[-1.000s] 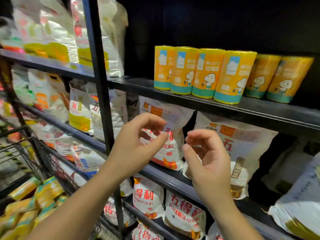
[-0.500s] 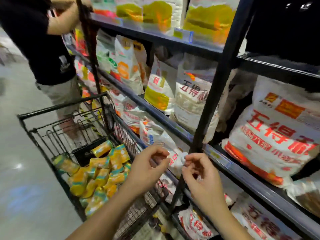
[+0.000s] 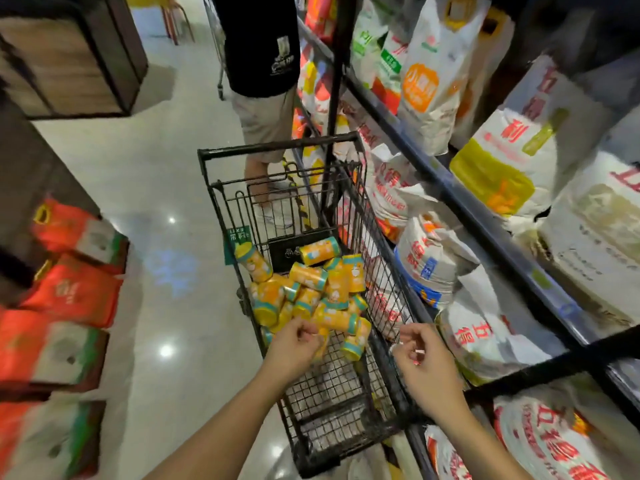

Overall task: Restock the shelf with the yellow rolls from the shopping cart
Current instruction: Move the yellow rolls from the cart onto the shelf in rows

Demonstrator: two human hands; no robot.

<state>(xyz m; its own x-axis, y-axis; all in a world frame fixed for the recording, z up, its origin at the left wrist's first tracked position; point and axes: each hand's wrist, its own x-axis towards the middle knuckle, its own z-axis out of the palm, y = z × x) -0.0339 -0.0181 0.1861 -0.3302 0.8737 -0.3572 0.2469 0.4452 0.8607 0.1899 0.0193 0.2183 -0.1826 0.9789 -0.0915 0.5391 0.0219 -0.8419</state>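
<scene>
Judging from the pile, the yellow rolls point(image 3: 311, 292) are probably light, film-wrapped cylinders, slightly yielding and slick. A wrap round the mid-body is advised rather than a pinch at the ends. Each has a yellow body, teal end bands and a small white cartoon figure. They lie jumbled in the far half of the shopping cart point(image 3: 277, 143), several tilted.

The left grip point(image 3: 294, 337) hovers over the near edge of that pile inside the cart, fingers loosely curled and enclosing no roll. The right grip point(image 3: 420, 358) hangs above the cart's right rim with fingers curled, and whether it pinches anything cannot be told. The shelf point(image 3: 485, 220) stands just right of the cart.
</scene>
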